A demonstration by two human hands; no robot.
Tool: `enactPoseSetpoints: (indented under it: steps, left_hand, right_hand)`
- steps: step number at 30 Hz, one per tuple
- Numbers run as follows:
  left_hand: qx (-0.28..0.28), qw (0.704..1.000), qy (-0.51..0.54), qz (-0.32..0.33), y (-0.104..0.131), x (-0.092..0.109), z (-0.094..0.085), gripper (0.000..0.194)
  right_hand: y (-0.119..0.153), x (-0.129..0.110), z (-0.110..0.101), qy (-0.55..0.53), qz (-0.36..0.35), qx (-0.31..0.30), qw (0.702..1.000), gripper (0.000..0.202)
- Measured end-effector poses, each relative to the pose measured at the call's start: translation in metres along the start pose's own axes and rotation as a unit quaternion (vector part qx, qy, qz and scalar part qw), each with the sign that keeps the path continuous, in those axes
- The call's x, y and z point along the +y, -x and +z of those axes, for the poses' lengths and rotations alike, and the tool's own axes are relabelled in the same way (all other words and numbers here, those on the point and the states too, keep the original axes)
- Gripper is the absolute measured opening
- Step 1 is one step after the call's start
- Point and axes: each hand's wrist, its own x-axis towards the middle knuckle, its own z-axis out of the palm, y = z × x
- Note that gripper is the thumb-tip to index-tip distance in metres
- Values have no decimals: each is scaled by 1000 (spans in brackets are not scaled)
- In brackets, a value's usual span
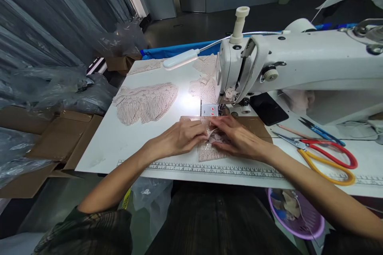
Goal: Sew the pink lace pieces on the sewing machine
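Observation:
Both my hands meet over a small piece of pale pink lace fabric [213, 153] just in front of the sewing machine [299, 61]. My left hand [188, 136] pinches the left edge of the lace with thumb and fingers. From the other side, my right hand [236, 135] presses on the lace, its thumb and fingers closing on a lifted fold. Right behind my fingertips lies the metal needle plate [209, 110], and the needle area is partly hidden by the machine head. Brown tape or card [254, 126] covers the table under my right hand.
More lace pieces [146, 101] lie on the white table [119, 143] to the left. Red-and-yellow-handled scissors [326, 155], blue snips [323, 130] and a black phone [268, 108] rest at right. A purple basket [311, 229] stands below the table edge; cardboard boxes [60, 139] stand left.

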Motion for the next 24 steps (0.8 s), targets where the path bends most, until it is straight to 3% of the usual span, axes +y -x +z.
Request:
enactPoseSetpoints:
  steps: [2,5,9,11,13,17,19,21,24]
  left_hand:
    - [-8,998,68,8,4,17,-9,21]
    - [-15,988,155,-17,17,37,-25,15]
    - [-34,963,264,-50,32,43,-41,7]
    - [-43,955,287,-64,30,35,-45,6]
    - [-51,957,274,-84,22,22,-43,10]
    - [-28,977,125,-172,-3,-12,-19,25]
    - [26,976,20,-214,-12,-26,1,25]
    - [94,966,-86,-224,-16,-37,18,23]
    - [198,946,-208,-147,-16,-50,33,25]
  right_hand:
    - [5,-4,-6,-37,6,-20,999,30]
    - [22,-20,-25,-164,45,-89,981,22]
    - [47,-39,-56,-394,153,-232,876,28]
    - [52,-37,-65,-441,195,-246,841,30]
    - [49,-25,-67,-441,230,-205,843,31]
    - [30,10,-53,-303,316,-33,898,33]
    - [20,25,-44,-200,339,41,918,31]
    - [13,36,-37,-117,364,74,921,26]
    - [10,41,-34,-70,371,96,921,27]
